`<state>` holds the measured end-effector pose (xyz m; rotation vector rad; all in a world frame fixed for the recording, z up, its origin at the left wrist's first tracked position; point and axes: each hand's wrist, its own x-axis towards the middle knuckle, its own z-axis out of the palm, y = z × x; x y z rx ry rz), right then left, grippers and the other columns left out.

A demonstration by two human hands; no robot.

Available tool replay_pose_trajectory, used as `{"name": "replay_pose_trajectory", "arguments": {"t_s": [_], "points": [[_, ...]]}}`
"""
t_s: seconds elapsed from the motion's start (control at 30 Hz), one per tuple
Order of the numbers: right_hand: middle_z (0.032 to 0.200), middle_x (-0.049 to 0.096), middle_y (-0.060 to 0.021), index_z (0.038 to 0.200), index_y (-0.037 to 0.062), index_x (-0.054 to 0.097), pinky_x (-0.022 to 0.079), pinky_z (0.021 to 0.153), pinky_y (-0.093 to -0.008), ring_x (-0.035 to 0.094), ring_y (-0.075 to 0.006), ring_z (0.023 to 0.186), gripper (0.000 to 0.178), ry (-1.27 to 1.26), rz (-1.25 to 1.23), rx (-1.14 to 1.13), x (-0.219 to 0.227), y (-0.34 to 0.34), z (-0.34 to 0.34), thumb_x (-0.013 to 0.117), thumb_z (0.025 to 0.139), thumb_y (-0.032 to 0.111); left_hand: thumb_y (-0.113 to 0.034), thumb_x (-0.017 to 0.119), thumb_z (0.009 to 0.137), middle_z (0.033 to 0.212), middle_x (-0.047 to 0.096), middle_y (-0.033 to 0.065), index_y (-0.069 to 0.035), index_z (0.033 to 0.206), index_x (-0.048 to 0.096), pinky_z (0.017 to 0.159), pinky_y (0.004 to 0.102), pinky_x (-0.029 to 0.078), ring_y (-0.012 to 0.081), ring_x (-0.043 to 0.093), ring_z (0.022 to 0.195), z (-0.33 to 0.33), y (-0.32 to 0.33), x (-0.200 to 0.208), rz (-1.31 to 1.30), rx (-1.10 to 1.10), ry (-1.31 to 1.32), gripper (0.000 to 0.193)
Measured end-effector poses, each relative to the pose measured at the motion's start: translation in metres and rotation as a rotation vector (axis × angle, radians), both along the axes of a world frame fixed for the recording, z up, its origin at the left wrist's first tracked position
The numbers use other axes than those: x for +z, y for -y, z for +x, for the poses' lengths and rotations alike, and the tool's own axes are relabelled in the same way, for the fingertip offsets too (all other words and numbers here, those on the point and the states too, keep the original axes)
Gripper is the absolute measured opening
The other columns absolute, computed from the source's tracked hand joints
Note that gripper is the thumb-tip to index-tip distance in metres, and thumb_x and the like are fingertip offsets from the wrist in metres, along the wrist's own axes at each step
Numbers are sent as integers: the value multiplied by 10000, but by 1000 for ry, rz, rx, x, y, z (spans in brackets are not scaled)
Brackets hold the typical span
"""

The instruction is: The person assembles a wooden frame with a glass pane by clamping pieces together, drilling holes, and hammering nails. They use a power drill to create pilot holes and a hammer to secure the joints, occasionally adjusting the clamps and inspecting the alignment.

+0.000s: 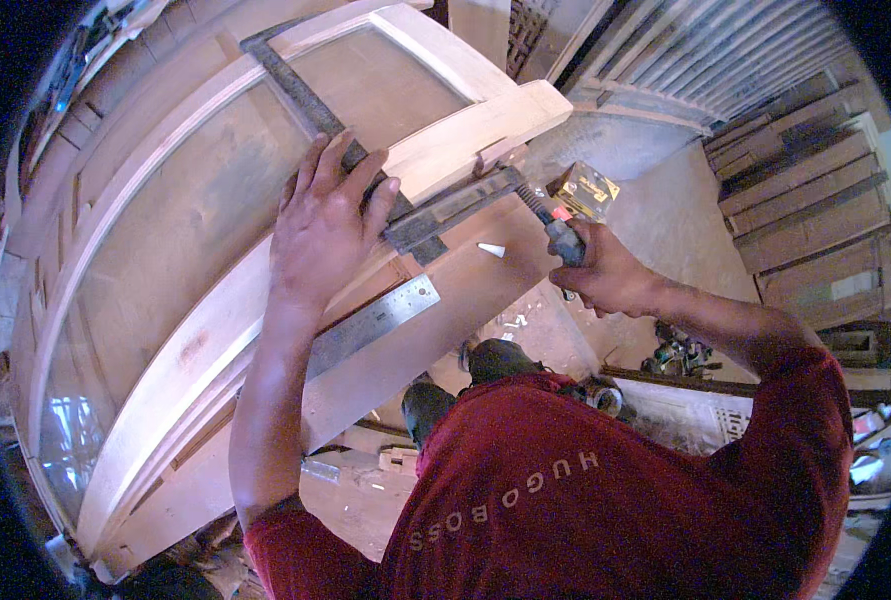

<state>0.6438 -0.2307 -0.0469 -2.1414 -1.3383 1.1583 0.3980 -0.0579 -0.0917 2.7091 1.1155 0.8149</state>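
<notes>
A dark metal bar clamp [305, 103] lies across a pale wooden frame [465, 140] with inset panels. My left hand [320, 235] rests over the clamp's bar, its fingers bent round it and the thumb on the near side. The clamp's sliding arm reaches right to a threaded screw with a dark handle. My right hand [610, 268] is closed round that handle, just off the edge of the wood. Close by my left forearm, a steel ruler [395, 303] lies along the workbench [465, 285]. A small white pointed piece [490, 250] sits on the bench between my hands.
A black and yellow box [585, 190] stands beyond my right hand. Stacked wooden boards [805, 190] are at the right, slatted panels [715, 50] at the far right. A power tool-like object [680, 350] and scraps lie on the floor.
</notes>
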Motion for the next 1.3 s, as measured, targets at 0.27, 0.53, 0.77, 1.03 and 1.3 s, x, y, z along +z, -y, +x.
{"name": "replay_pose_trajectory", "arguments": {"t_s": [0.27, 0.53, 0.77, 1.03, 1.3], "points": [[637, 465, -9, 1102, 93, 496, 372, 309, -249, 439, -102, 418, 230, -1977, -185, -267, -80, 22, 31, 567, 887, 133, -374, 545, 931, 1367, 490, 161, -149, 1201, 639, 1048, 508, 380, 370, 436, 1294, 3, -3, 1, 17, 3, -22, 364], [699, 554, -40, 1064, 6, 517, 411, 415, -242, 518, -77, 523, 383, 265, 363, 161, -30, 29, 10, 693, 849, 270, -330, 576, 919, 1365, 491, 154, -146, 1192, 652, 1034, 501, 397, 378, 448, 1280, 3, -1, 1, 67, 31, -79, 338], [649, 497, -9, 1039, 53, 515, 320, 339, -236, 415, -71, 418, 328, -490, -63, -256, -29, 26, 15, 691, 768, 109, -309, 597, 905, 1361, 500, 134, -144, 1187, 655, 1033, 497, 400, 365, 453, 1280, 8, 1, 5, 47, 7, -44, 331], [671, 505, 3, 1054, 76, 522, 288, 305, -227, 395, -68, 402, 312, -1618, -306, -383, -58, 38, 34, 689, 791, 97, -294, 594, 905, 1360, 504, 149, -145, 1200, 647, 1035, 494, 398, 370, 457, 1277, 7, 0, 6, 45, -6, -69, 334], [636, 500, 11, 966, 64, 527, 312, 349, -224, 432, -65, 441, 279, -421, 18, -207, -33, 25, 10, 733, 786, 120, -279, 590, 907, 1370, 496, 163, -138, 1218, 635, 1037, 496, 395, 390, 457, 1273, 8, -1, 5, 72, 0, -93, 344]]}}
